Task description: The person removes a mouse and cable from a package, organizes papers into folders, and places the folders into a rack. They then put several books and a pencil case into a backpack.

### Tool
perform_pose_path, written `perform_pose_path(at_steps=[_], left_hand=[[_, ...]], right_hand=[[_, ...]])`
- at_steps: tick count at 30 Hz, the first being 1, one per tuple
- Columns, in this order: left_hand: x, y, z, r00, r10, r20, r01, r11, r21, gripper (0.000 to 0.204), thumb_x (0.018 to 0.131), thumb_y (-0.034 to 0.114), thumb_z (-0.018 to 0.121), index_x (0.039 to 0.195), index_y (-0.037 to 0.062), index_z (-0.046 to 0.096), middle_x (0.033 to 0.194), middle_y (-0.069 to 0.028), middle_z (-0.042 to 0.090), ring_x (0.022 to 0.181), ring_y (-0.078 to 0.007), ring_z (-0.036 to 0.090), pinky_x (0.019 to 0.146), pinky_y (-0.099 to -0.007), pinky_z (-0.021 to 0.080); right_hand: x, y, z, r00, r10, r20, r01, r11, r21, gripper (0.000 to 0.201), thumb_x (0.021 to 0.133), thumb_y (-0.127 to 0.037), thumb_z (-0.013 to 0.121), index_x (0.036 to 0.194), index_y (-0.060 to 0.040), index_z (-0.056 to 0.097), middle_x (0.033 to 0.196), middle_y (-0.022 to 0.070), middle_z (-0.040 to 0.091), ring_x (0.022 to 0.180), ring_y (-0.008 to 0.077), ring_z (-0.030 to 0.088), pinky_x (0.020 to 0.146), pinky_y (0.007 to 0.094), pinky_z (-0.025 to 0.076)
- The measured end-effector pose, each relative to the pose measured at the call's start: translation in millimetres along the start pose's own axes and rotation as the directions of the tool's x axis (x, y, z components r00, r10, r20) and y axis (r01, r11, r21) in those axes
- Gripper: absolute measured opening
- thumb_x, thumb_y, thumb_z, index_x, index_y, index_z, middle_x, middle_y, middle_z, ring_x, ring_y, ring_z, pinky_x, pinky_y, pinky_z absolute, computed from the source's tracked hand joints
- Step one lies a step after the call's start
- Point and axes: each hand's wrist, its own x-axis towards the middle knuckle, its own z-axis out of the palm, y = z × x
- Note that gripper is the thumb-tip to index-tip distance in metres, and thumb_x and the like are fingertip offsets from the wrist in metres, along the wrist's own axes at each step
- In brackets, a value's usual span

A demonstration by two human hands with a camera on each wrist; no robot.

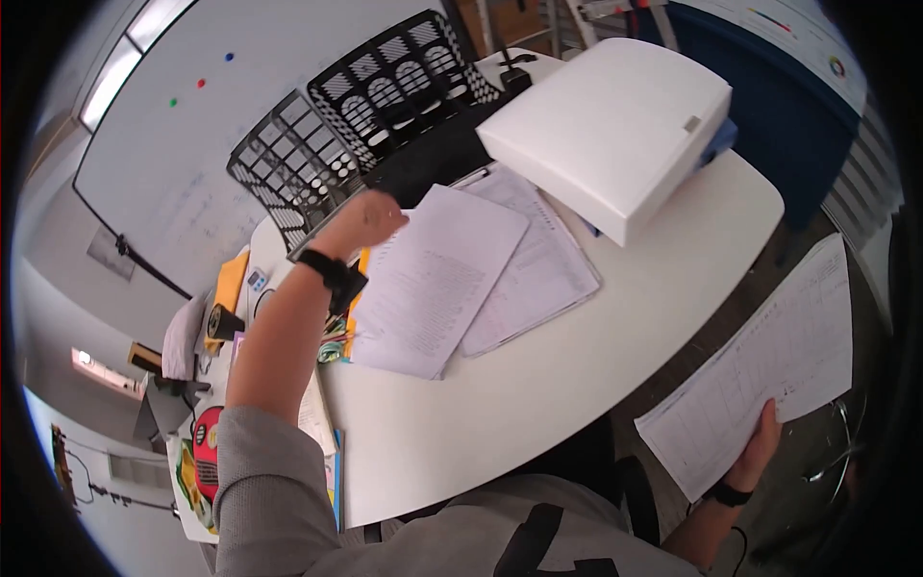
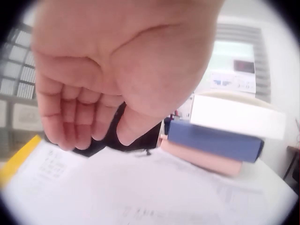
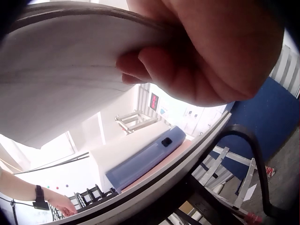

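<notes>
Stretching out across the tabletop [image 1: 433, 442], the left arm puts its hand right by the far edge of the loose sheets [image 1: 442, 274]! The left hand [image 1: 370, 224] hangs with the palm showing, its fingers loosely bent and nothing in them; whether the fingertips brush the paper, I can't tell. Over on the other side, the right hand [image 1: 757, 452] is low, out past the tabletop's edge, thumb on top and fingers curled beneath, pinching a sheaf of papers [image 1: 769, 356] by its near edge.

And look at that paper: thin, white, faintly ruled and printed, bowing softly as it sticks out from the grip. The loose sheets lie flat, fanned over a neighbouring pile [image 1: 553, 279], with a yellow strip [image 1: 351, 332] peeking out at their left. Just beyond sits a smooth white box [image 1: 606, 115], rounded at the corners, stacked on a blue box [image 2: 211, 140], and that on a pink box [image 2: 201, 157].

Underneath, it's a plain white tabletop with a curved edge. Black lattice baskets [image 1: 394, 87] stand at the back, a whiteboard [image 1: 260, 67] dotted with coloured magnets [image 1: 202, 84] rises behind, and a dark blue panel [image 1: 769, 77] fills the far right.
</notes>
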Motion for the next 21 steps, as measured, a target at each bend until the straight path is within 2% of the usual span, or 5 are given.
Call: perform_pose_path(at_steps=[1, 4, 13, 19, 21], left_hand=[[-28, 24, 6, 0.904, -0.417, 0.09, 0.424, 0.851, -0.31, 0.042, 0.086, 0.04, 0.073, 0.1, 0.0005, 0.068, 0.092, -0.0139, 0.071, 0.086, -0.0253, 0.067, 0.076, -0.0362, 0.053], [-58, 41, 21, 0.8, -0.543, 0.253, 0.579, 0.81, -0.093, 0.06, 0.077, 0.052, 0.077, 0.102, -0.0003, 0.065, 0.095, -0.0159, 0.071, 0.094, -0.0306, 0.068, 0.081, -0.0359, 0.053], [-76, 40, 31, 0.815, -0.494, 0.305, 0.572, 0.769, -0.284, 0.071, 0.075, 0.044, 0.079, 0.123, -0.0053, 0.06, 0.114, -0.0222, 0.069, 0.106, -0.0324, 0.067, 0.089, -0.0338, 0.052], [-107, 39, 9, 0.843, -0.427, 0.327, 0.529, 0.548, -0.648, 0.056, 0.088, 0.02, 0.069, 0.135, -0.0054, 0.052, 0.115, -0.0165, 0.069, 0.101, -0.0235, 0.068, 0.093, -0.0328, 0.051], [-124, 34, -3, 0.9, -0.311, 0.305, 0.406, 0.345, -0.846, 0.046, 0.092, 0.013, 0.063, 0.134, -0.0045, 0.054, 0.116, -0.0127, 0.068, 0.103, -0.0184, 0.066, 0.093, -0.0316, 0.051]], right_hand=[[1, -2, 6, 1.0, 0.005, 0.015, -0.005, 1.0, -0.006, 0.051, 0.102, -0.02, 0.056, 0.145, 0.0058, 0.041, 0.14, 0.0156, 0.055, 0.123, 0.0257, 0.055, 0.106, 0.0399, 0.043], [4, -3, 24, 0.982, 0.076, 0.172, -0.073, 0.997, -0.024, 0.054, 0.102, -0.021, 0.057, 0.145, 0.0062, 0.04, 0.142, 0.0153, 0.053, 0.125, 0.0265, 0.053, 0.108, 0.0402, 0.041], [7, 14, 84, 0.954, 0.032, 0.3, 0.005, 0.992, -0.124, 0.058, 0.1, -0.019, 0.059, 0.147, 0.007, 0.036, 0.146, 0.0166, 0.048, 0.129, 0.0277, 0.05, 0.111, 0.0407, 0.037], [-1, 11, 100, 0.936, 0.064, 0.347, -0.009, 0.987, -0.158, 0.06, 0.099, -0.02, 0.062, 0.146, 0.0078, 0.036, 0.146, 0.017, 0.048, 0.13, 0.0283, 0.049, 0.111, 0.0408, 0.037], [-2, 9, 104, 0.908, 0.068, 0.414, -0.018, 0.992, -0.123, 0.061, 0.098, -0.02, 0.063, 0.145, 0.0077, 0.036, 0.146, 0.0168, 0.048, 0.13, 0.0285, 0.049, 0.112, 0.0411, 0.037]])
